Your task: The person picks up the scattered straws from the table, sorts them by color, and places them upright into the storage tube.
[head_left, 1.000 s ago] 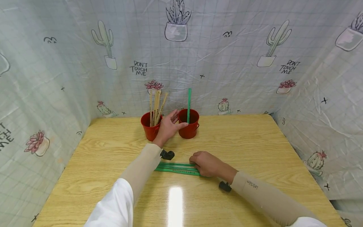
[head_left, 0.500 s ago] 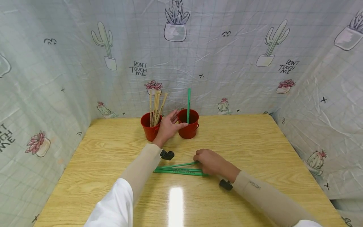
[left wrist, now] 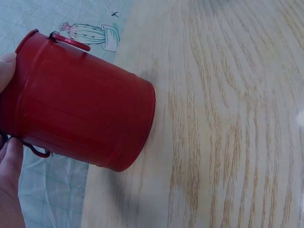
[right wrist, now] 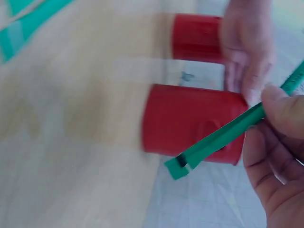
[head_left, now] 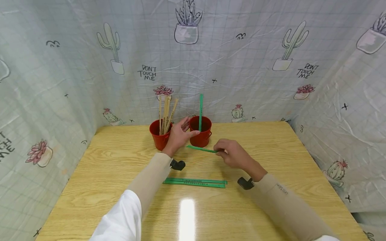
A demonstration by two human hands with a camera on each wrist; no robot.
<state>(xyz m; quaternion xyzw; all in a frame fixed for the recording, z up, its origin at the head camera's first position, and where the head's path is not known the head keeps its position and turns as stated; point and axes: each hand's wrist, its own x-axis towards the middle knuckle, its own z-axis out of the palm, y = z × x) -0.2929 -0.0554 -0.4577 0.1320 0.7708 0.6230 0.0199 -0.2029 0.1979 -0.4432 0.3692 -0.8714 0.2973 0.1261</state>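
Observation:
My left hand (head_left: 179, 135) holds the right-hand red bucket (head_left: 200, 139) near its rim. In the left wrist view, thumb and fingers (left wrist: 10, 164) lie on either side of the bucket (left wrist: 85, 104), which stands upright on the table. One slim green wrapped stick (head_left: 201, 149) rises from inside it. My right hand (head_left: 233, 154) pinches another green wrapped stick (right wrist: 223, 135) by its right part, between thumb and fingers. Raised over the table, that stick points left, overlapping the bucket's base in the head view. Several more green sticks (head_left: 193, 182) lie side by side on the table, nearer me.
A second red bucket (head_left: 156, 135) with several tan printed sticks (head_left: 165, 115) stands to the left, partly behind my left hand. The wooden table (head_left: 259, 147) ends at the back against a hanging cloth (head_left: 241, 73) with cactus drawings.
My right hand has drawn one green stick off the bundle and moved it up and away from me, toward the right-hand bucket. My left hand stays at the bucket.

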